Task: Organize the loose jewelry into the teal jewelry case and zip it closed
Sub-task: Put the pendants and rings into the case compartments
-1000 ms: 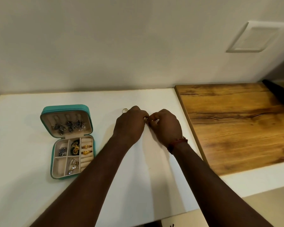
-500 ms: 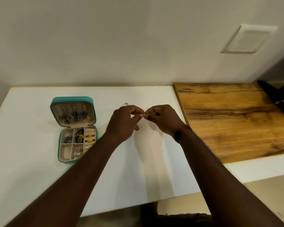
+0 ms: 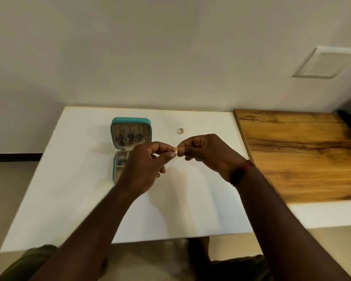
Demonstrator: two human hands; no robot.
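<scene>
White table [image 3: 73, 179] and plain wall, seen from the head.
Left hand [image 3: 144, 169] and right hand [image 3: 209, 154] pinch together one small gold piece [image 3: 176, 149] above the table. Teal jewelry case [image 3: 130, 120] stands open at 9 o'clock, its tray half hidden by the left hand. Thin round ring [image 3: 180, 130] lies at 12 o'clock; rough wooden board [image 3: 304, 151] at 3 o'clock.

Teal case [image 3: 131, 121] open, lid upright; plain ring [image 3: 180, 130] loose — gold piece [image 3: 176, 149] pinched aloft.

One open teal zip jewelry case [image 3: 131, 121] at ten o'clock; one plain gold ring [image 3: 180, 130] at twelve; one small gold piece [image 3: 176, 149] pinched between two hands; one wooden board [image 3: 304, 151] at three.
</scene>
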